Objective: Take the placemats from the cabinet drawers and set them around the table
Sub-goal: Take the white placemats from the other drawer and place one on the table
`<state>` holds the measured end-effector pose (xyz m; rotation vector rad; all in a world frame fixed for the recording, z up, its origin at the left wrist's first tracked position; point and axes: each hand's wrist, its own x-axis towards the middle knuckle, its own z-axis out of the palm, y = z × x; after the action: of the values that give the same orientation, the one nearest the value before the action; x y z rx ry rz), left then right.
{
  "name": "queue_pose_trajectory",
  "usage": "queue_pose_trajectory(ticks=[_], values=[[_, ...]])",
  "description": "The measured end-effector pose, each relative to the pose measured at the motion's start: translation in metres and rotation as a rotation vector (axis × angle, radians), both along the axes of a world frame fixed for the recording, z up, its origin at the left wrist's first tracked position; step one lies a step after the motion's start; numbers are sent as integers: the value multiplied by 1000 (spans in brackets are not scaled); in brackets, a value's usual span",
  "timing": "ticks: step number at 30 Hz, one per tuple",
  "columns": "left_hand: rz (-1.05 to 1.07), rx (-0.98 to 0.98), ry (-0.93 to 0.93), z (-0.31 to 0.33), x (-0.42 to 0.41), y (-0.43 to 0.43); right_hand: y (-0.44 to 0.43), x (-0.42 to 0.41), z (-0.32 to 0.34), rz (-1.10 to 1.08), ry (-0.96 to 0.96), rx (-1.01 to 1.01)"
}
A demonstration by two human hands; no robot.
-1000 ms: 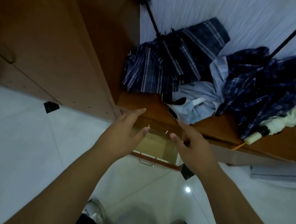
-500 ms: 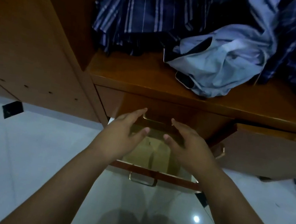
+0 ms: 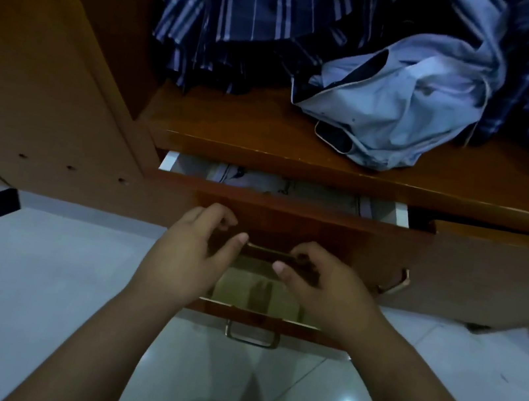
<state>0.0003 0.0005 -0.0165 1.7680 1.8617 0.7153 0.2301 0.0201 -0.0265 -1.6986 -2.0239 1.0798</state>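
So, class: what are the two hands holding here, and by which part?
Both the left hand and right hand hold the top drawer by its metal handle, one at each end.

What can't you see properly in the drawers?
- Top drawer, head view: open only a crack; the cabinet top hides most of the printed sheets inside.
- Lower drawer: both hands cover much of its contents.
- Phone: half under the pale blue cloth.

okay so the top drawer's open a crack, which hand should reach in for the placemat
Probably the left hand: only its thumb and fingertips touch the handle, while the right hand curls around it and can pull the top drawer wider. Close call.
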Motion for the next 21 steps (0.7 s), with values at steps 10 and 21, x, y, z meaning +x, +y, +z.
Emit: queue_pose_trajectory(ticks=[10,21], values=[[66,262,80,40,0,-21,-15,32,66,-73,36,301],[78,57,204,55,-6,-14,-14,31,73,-29,-212,385]])
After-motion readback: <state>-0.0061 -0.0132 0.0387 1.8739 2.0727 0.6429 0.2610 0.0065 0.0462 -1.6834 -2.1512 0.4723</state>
